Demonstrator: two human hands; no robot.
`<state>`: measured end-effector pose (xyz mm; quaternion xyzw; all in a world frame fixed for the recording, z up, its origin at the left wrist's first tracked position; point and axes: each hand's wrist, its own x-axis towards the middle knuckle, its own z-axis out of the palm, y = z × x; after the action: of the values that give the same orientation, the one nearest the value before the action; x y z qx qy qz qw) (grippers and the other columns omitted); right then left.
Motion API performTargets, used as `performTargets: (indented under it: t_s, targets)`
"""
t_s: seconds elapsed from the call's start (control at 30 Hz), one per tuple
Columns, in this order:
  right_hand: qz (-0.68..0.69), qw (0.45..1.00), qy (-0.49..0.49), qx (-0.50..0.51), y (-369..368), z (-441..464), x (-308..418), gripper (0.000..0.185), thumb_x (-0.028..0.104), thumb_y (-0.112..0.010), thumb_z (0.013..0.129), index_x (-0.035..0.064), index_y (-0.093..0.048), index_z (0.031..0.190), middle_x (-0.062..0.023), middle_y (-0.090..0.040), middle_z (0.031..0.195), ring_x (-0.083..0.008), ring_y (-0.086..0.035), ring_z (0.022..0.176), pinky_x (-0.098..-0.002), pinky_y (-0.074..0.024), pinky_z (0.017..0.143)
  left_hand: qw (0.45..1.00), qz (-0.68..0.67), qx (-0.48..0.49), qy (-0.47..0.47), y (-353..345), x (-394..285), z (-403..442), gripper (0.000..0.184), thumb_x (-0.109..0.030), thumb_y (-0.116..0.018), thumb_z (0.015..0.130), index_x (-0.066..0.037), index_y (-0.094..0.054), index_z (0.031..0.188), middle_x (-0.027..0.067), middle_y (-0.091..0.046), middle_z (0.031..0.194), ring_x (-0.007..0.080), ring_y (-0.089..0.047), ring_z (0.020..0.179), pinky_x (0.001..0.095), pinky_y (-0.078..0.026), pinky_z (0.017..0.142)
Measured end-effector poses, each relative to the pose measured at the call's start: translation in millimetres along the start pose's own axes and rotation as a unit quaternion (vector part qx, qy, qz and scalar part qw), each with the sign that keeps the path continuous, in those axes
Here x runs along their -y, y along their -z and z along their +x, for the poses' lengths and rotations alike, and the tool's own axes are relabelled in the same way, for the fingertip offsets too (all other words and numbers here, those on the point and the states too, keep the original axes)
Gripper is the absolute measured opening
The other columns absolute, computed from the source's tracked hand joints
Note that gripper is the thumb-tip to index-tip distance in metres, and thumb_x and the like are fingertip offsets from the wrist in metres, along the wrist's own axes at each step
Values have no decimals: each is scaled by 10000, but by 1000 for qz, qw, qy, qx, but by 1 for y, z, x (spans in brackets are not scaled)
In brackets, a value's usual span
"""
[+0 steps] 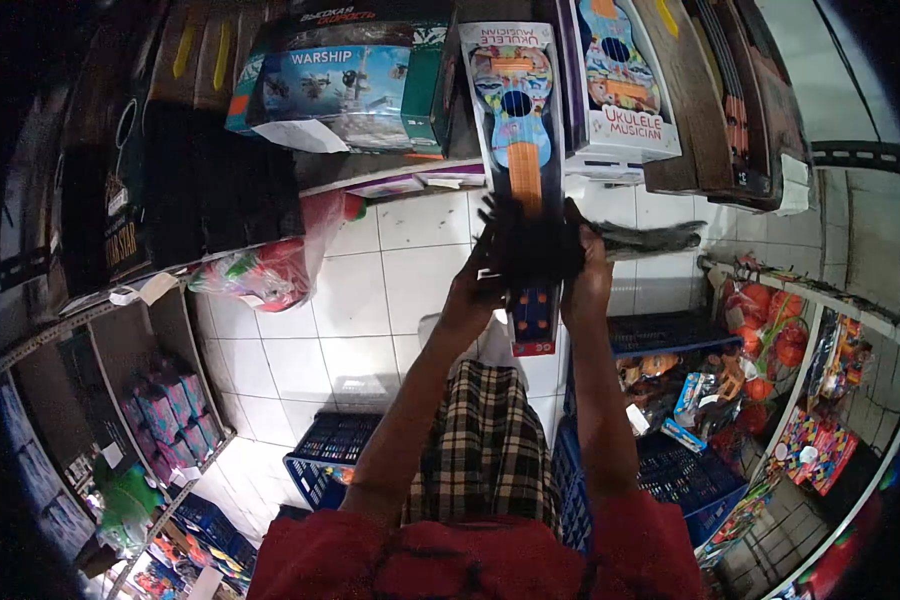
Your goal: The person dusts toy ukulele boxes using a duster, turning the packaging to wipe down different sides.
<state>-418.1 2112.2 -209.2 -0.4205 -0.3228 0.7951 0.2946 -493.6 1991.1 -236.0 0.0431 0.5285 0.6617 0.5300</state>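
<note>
A boxed toy ukulele [523, 150], with a blue body and an orange neck, lies lengthwise in front of me, its far end by the shelf and its red-edged end near my lap. Across its middle is a dark, shaggy bundle that looks like a feather duster [535, 245]. A thin fuzzy strand of it trails to the right. My left hand [470, 300] is closed at the box's left side, its fingertips lost in the dark. At the right side, my right hand [590, 275] closes against the dark bundle.
On the shelf ahead stand a warship box [335, 85] and a second ukulele box [625, 85]. Bagged goods [260, 275] hang below at left. Blue crates [335, 445] flank my legs on the tiled floor [350, 300]. Racks with toys [815, 440] line both sides.
</note>
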Motion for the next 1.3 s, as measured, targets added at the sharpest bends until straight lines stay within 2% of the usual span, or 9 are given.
performTargets:
  t_s: [0.1,0.3,0.4,0.53,0.67,0.8,0.87,1.17,1.3]
  targets:
    - [-1,1000,19,-7,13,-6,-8,451,332,-545,823,-23,-517,1100,-99,-540,1078,-193,-500,987,-334,-383,869,998,7,18,-66,4,3,16,698,73,-504,782,-125,-173,1364,29,-471,965,129,-558,853,233,-485,708]
    - [19,999,32,22,3,1,3,466,324,-421,889,-10,-424,1213,-113,-510,1150,-202,-492,1034,-340,-373,907,992,-102,47,-59,-8,-34,50,690,125,-442,789,-139,-173,1366,-19,-460,902,84,-531,729,201,-482,678]
    - [-55,992,115,-4,9,-8,1,478,328,-425,887,-20,-418,1214,-131,-504,1156,-198,-490,1041,-332,-376,911,991,80,24,-103,-10,-29,41,728,128,-484,767,-146,-177,1367,-18,-461,887,71,-513,711,189,-468,676]
    - [-26,996,55,-58,4,-22,-5,458,327,-430,885,-36,-449,1163,-119,-535,1108,-190,-527,994,-331,-400,880,997,44,29,-62,-11,-15,28,772,158,-495,735,-142,-172,1368,-5,-474,903,45,-497,751,161,-446,717]
    - [-7,994,93,-58,-1,-3,-16,410,304,-413,895,-22,-470,1137,-117,-554,1069,-184,-544,963,-319,-406,866,957,-284,54,20,-13,-25,43,828,171,-532,698,-132,-159,1373,12,-474,1165,86,-489,919,212,-423,802]
    - [42,983,170,-59,-5,25,-22,358,243,-460,873,-39,-523,1085,-128,-562,1058,-183,-551,955,-327,-434,825,985,110,52,-125,-9,-31,55,786,144,-519,729,-125,-156,1372,31,-448,1216,98,-457,998,233,-415,832]
    - [67,977,193,-67,-14,35,-22,334,213,-461,862,-49,-528,1058,-128,-560,1031,-197,-545,940,-336,-430,828,994,-16,58,-87,-13,-39,65,755,125,-505,751,-120,-153,1373,34,-486,1164,93,-468,959,219,-412,812]
    - [122,955,207,-176,-43,70,-13,345,185,-521,813,-57,-442,1047,-117,-525,962,-206,-537,860,-336,-430,805,938,262,2,-228,0,-45,100,350,0,-580,717,20,-508,1059,165,-584,968,218,-550,938,311,-397,860]
    - [105,955,219,-168,-47,81,-13,324,210,-509,833,-22,-441,1048,-101,-530,963,-191,-533,864,-329,-435,788,894,393,31,-213,-6,-66,100,424,-59,-520,827,-11,-382,1225,125,-478,1174,161,-495,1000,269,-454,812]
